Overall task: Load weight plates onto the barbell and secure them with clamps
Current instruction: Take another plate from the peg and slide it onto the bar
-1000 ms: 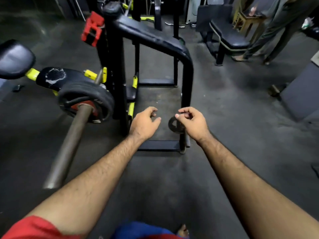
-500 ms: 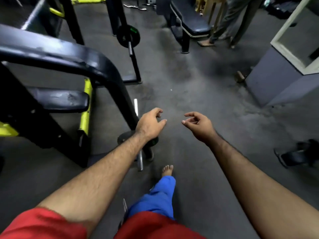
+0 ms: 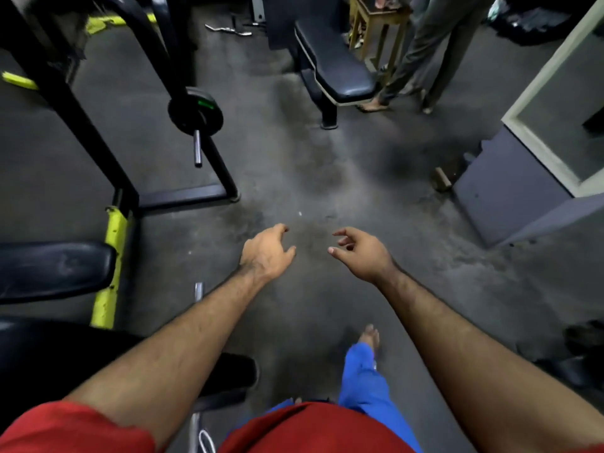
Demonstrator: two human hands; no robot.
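Both bare hands reach forward over the dark gym floor point(image 3: 327, 165), near the centre. The left hand point(image 3: 266, 253) and right hand point(image 3: 361, 255) are empty, fingers loosely spread and curled. A black weight plate point(image 3: 196, 111) sits on a bar point(image 3: 197, 148) on the rack at far left.

No text, number or brand could be read anywhere. The black weight plate point(image 3: 195, 112) on the rack's peg carried a green mark, but it was too blurred to tell whether it held lettering.
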